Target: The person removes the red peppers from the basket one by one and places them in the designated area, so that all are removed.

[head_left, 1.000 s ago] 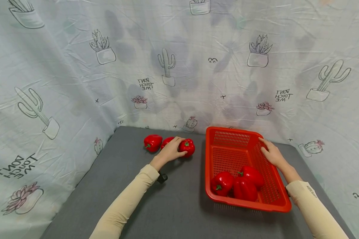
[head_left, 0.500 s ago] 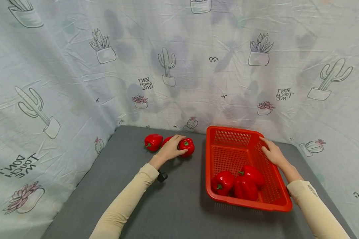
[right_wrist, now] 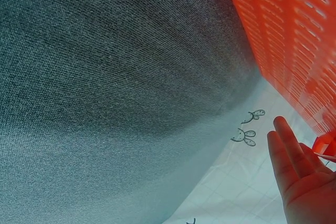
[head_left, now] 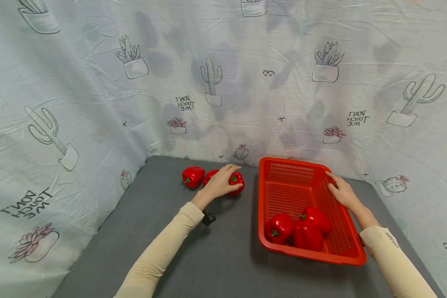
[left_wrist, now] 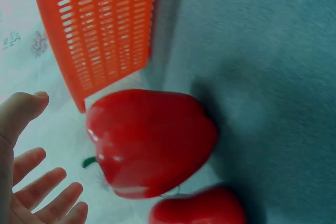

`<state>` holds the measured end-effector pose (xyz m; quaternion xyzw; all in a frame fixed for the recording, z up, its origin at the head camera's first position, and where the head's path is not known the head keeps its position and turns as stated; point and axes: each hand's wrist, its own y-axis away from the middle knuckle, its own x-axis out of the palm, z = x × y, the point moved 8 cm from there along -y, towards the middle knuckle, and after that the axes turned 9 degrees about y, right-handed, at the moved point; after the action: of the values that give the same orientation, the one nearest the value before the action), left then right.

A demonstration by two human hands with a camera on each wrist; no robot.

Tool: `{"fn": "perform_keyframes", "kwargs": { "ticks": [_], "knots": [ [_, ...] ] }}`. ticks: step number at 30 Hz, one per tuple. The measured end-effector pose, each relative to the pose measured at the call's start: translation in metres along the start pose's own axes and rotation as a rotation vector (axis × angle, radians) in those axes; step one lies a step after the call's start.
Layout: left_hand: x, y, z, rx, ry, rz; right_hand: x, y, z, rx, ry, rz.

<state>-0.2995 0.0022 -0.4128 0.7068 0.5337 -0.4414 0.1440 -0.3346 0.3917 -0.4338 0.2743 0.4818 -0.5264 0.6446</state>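
My left hand [head_left: 218, 184] reaches over a red bell pepper [head_left: 236, 183], thumb and fingers spread to either side of it in the head view. The left wrist view shows a gap between those fingers and the pepper [left_wrist: 149, 142], whose green stem points toward the hand. Partly hidden behind this hand is a second red bell pepper [head_left: 209, 177]; a third bell pepper [head_left: 193, 177] lies to its left. My right hand [head_left: 343, 193] rests at the right rim of the red plastic basket [head_left: 261, 198]. In the right wrist view, straight fingers [right_wrist: 286, 156] extend beside its slotted wall.
Three red bell peppers, one being the front-left pepper [head_left: 279, 228], lie in the near part of the basket. Everything stands on a grey table [head_left: 223, 260]. A pale curtain [head_left: 238, 82] with cactus drawings hangs behind the table and along its sides.
The left hand has shifted slightly to the right and further over the nearest pepper, covering more of it. The head view has turned slightly. The right hand stays at the basket rim.
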Motion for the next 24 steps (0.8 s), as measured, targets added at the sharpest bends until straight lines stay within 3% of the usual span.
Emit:
{"fn": "perform_keyframes", "kwargs": {
  "ticks": [8,18,24],
  "knots": [
    [0.000,-0.007,-0.027,0.055,0.031,0.009,0.000,0.000,-0.001,0.003,0.006,0.002],
    [0.020,-0.008,-0.055,0.144,0.034,0.050,0.001,0.002,-0.003,0.006,0.002,0.007],
    [0.032,-0.006,-0.070,0.165,0.037,0.098,0.000,0.001,-0.001,-0.003,0.001,0.005]
  ]
}}
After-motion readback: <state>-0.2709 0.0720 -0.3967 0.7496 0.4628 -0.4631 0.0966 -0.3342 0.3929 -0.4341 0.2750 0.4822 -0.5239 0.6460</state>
